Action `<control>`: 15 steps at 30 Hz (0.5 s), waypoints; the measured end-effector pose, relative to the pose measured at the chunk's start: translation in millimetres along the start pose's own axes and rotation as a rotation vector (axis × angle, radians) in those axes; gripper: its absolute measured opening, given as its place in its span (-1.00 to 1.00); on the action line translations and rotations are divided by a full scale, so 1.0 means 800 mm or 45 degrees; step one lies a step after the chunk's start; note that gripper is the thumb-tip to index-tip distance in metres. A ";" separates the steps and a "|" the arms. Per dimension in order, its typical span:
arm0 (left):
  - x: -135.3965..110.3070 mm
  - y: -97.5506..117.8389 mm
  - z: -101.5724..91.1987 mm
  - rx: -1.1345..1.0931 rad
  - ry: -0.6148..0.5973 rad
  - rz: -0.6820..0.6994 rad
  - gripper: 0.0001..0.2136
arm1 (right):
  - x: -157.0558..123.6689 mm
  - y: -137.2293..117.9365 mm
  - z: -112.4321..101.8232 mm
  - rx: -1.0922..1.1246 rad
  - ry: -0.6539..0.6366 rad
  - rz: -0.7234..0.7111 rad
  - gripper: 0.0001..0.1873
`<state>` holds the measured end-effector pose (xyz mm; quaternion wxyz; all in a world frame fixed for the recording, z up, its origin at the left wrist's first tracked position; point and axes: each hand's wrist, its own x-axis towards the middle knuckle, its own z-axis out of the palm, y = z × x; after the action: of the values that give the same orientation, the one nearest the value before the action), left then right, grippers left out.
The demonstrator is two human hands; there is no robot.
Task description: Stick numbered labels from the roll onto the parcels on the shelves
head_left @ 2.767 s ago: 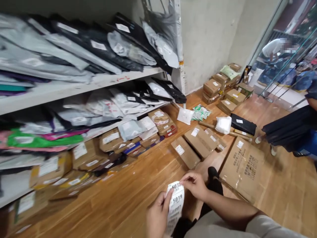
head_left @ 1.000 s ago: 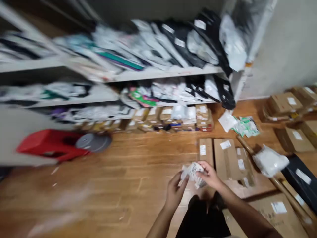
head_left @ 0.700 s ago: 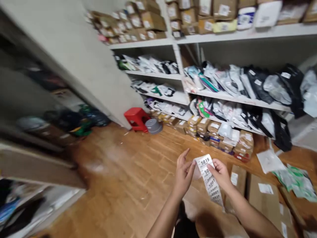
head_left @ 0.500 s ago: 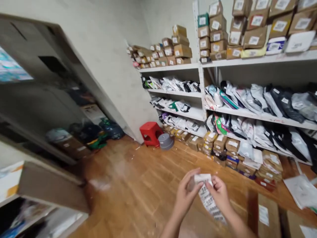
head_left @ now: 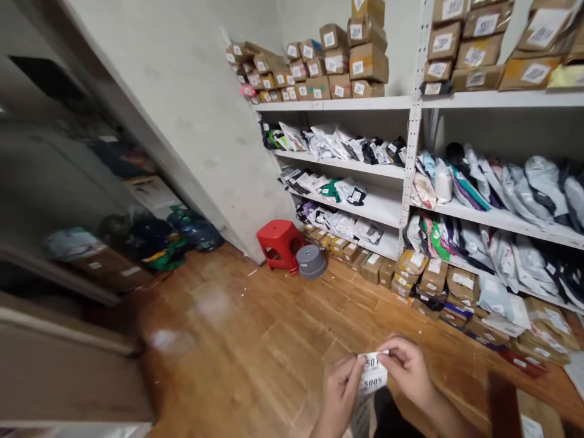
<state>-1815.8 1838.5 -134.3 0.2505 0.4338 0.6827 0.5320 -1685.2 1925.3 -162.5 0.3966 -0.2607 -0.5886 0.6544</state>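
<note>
Holding label strip point(head_left: 373, 375), wood floor point(head_left: 255, 359), laden shelves point(head_left: 385, 207), red stool point(head_left: 277, 232)

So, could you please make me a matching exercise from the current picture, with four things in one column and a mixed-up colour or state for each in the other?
Things:
1. strip of printed labels
2. tall stool
3. low round stool
4. upright shelf post

Colours and states:
A. grey, on the floor
B. white, with holes along it
C. red, with an opening in its side
D. held between the left hand and the right hand

Right pairs: 1-D, 2-C, 3-A, 4-B.
</note>
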 end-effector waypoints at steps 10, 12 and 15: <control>0.140 -0.105 -0.089 -0.039 0.348 -0.478 -0.49 | 0.203 0.088 0.107 0.077 -0.214 0.265 -0.64; 0.179 -0.135 -0.110 0.014 0.382 -0.515 -0.48 | 0.241 0.118 0.131 0.080 -0.224 0.322 -0.66; 0.261 -0.192 -0.140 -0.023 0.317 -0.613 -0.44 | 0.306 0.180 0.167 -0.003 -0.126 0.249 -0.72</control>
<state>-2060.0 1951.7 -220.0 0.2877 0.1878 0.7871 0.5123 -1958.2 2053.5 -249.4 0.3012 -0.2846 -0.5799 0.7014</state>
